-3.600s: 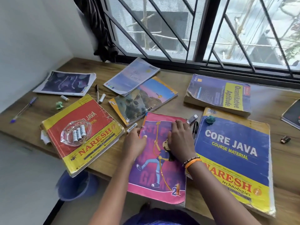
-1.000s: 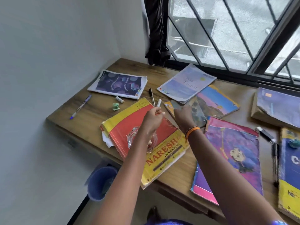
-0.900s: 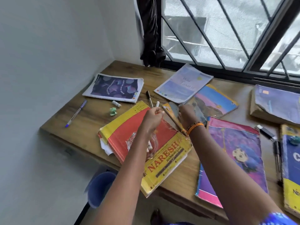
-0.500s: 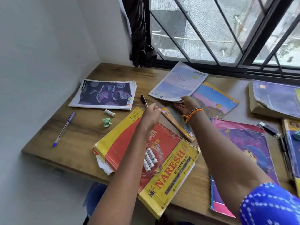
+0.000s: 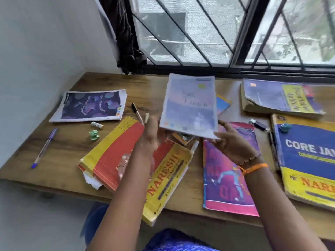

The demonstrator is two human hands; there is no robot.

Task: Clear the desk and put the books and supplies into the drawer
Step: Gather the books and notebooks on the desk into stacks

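A thin pale blue book (image 5: 189, 104) is lifted and tilted above the wooden desk (image 5: 72, 151). My right hand (image 5: 230, 142) grips its lower right corner. My left hand (image 5: 150, 136) is beside the lower left corner, fingers straight; contact is unclear. Below lie a red and yellow NARESH book (image 5: 112, 156), a pink book (image 5: 228, 187) and a landscape-cover book (image 5: 222, 105), mostly hidden. A glass dish (image 5: 123, 165) sits on the red book, partly behind my left arm.
A dark purple booklet (image 5: 92, 105), blue pen (image 5: 44, 147), green paper scrap (image 5: 94, 135) and black pen (image 5: 136, 110) lie at the left. At the right are a Core Java book (image 5: 308, 160) and a thick blue book (image 5: 272, 98). A barred window backs the desk.
My right hand has picked the pale blue book up off the desk and brought it nearer. My left hand left the red book's far end and rose beside it.
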